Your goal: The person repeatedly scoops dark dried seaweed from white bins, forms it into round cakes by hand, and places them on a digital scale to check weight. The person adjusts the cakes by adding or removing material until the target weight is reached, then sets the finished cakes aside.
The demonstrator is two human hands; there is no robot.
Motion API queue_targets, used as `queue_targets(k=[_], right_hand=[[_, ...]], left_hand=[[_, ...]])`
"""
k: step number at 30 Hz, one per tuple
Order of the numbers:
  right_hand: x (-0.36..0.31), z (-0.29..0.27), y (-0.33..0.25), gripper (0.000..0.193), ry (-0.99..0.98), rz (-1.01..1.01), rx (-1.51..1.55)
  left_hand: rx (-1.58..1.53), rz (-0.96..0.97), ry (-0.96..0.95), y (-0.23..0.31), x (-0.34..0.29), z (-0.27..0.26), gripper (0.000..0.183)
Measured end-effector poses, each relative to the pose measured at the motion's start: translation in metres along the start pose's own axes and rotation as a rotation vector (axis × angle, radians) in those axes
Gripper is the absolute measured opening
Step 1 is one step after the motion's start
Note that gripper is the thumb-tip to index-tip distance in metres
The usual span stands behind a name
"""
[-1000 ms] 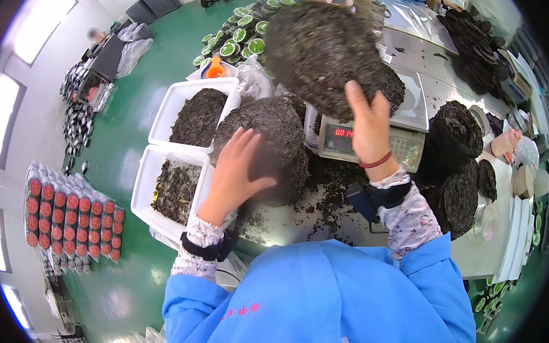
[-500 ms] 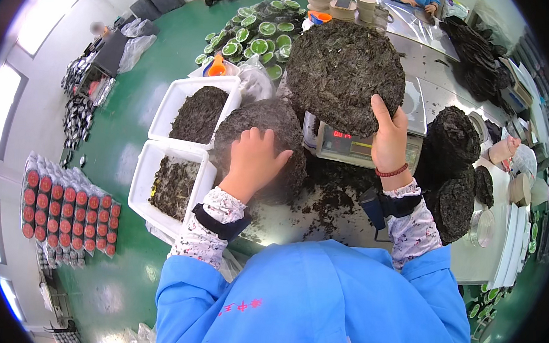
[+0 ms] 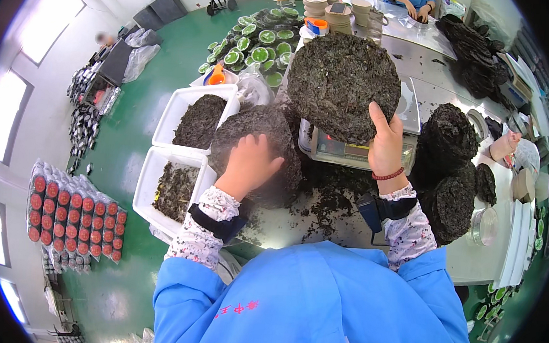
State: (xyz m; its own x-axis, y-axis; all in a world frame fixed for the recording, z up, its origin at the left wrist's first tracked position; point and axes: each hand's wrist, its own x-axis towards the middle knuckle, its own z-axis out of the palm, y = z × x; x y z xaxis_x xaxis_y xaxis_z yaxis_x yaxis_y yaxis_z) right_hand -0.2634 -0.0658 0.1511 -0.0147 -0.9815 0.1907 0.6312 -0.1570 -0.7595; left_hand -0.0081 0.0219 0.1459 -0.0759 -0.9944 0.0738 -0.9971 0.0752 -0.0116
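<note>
My right hand grips a large round cake of dried dark seaweed by its lower right edge, thumb on top and the other fingers hidden beneath. The cake is held over a digital kitchen-type scale and covers much of it. On the left, my left hand rests with its thumb apart on another round seaweed cake, lying on the metal table. Whether more cakes lie under that one I cannot tell. Loose seaweed crumbs are scattered between my arms.
Two white bins with seaweed stand at the left. More seaweed cakes pile up at the right. An orange scoop lies behind the bins, near many green-labelled packs. Across the table a co-worker's hands are busy.
The held cake and my right hand have shifted slightly, and the scale's lit display is now mostly hidden. My left hand's fingers have drawn in a little on the cake.
</note>
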Motion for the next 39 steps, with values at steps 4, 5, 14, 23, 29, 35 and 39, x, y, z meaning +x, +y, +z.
queue_targets(k=[4, 5, 14, 23, 29, 35, 39], right_hand=[[-0.003, -0.002, 0.000, 0.025, 0.013, 0.005, -0.029], [-0.003, -0.001, -0.002, 0.025, 0.012, 0.004, -0.024], [-0.004, -0.009, -0.001, 0.028, -0.010, -0.017, -0.063], [0.006, 0.029, -0.025, 0.033, -0.186, 0.062, 0.012], [0.005, 0.059, 0.006, 0.042, -0.318, 0.195, 0.036], [0.007, 0.049, 0.023, 0.047, -0.133, 0.129, -0.241], [0.017, 0.038, 0.031, 0.047, -0.225, 0.099, -0.310]], left_hand=[[-0.048, -0.023, -0.016, 0.002, -0.003, -0.004, 0.055], [-0.057, -0.050, -0.022, 0.005, -0.002, -0.005, 0.054], [-0.154, -0.287, 0.239, -0.041, -0.017, -0.014, 0.017], [-1.766, -0.309, 0.904, -0.052, -0.044, -0.087, 0.031], [-2.584, -0.183, 0.344, 0.008, -0.022, -0.035, 0.036], [-2.722, -0.065, 0.241, 0.018, -0.008, -0.023, 0.042], [-2.629, -0.243, 0.247, 0.027, 0.005, -0.015, 0.039]])
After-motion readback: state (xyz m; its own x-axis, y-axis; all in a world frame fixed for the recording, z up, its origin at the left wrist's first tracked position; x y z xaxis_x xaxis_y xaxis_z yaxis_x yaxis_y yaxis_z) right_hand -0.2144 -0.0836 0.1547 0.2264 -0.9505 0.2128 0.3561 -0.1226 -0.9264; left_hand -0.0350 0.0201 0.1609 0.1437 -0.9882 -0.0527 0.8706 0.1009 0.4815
